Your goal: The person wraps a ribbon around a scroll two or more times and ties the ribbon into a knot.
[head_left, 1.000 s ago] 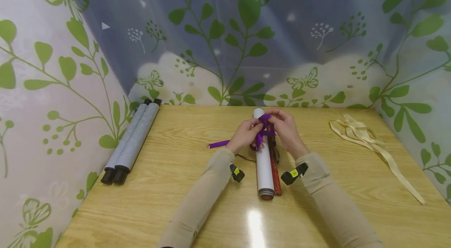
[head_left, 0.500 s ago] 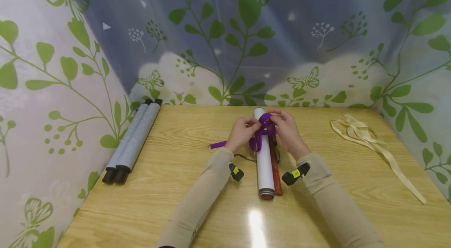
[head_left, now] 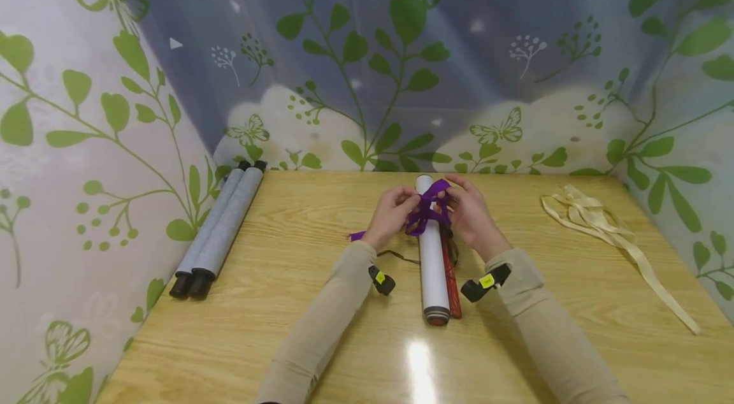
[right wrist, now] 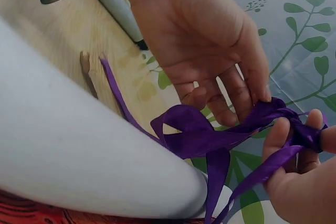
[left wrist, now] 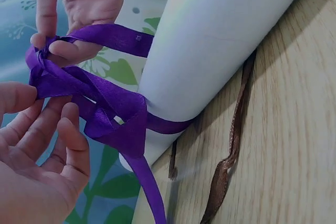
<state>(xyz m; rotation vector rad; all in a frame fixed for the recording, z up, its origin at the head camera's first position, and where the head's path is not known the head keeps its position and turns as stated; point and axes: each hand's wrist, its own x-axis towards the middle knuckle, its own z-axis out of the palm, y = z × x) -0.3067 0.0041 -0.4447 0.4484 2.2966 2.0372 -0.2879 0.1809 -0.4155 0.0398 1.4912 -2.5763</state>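
Note:
A purple ribbon (left wrist: 118, 111) goes around the white rolled tube (head_left: 432, 264) and is gathered in loops above its far half. My left hand (head_left: 391, 218) pinches a loop of it between thumb and fingertips, left of the tube. On the right side, my right hand (head_left: 474, 220) pinches the other part of the ribbon, its fingers curled through a twisted bunch in the right wrist view. One loose purple tail lies on the table by the left hand. A red patterned strip-like object (head_left: 453, 292) lies alongside the tube, partly hidden.
A thin brown ribbon (left wrist: 220, 177) lies on the wooden table (head_left: 321, 200) beside the tube. Two grey rolls with black ends (head_left: 226, 225) rest at the left edge. A heap of cream ribbon (head_left: 596, 219) is at the right. Patterned curtains enclose the table's back and sides.
The hands have drawn slightly apart, and the purple loops between them have been pulled up and spread. The loose tail at the left shows shorter. The tube stays in place.

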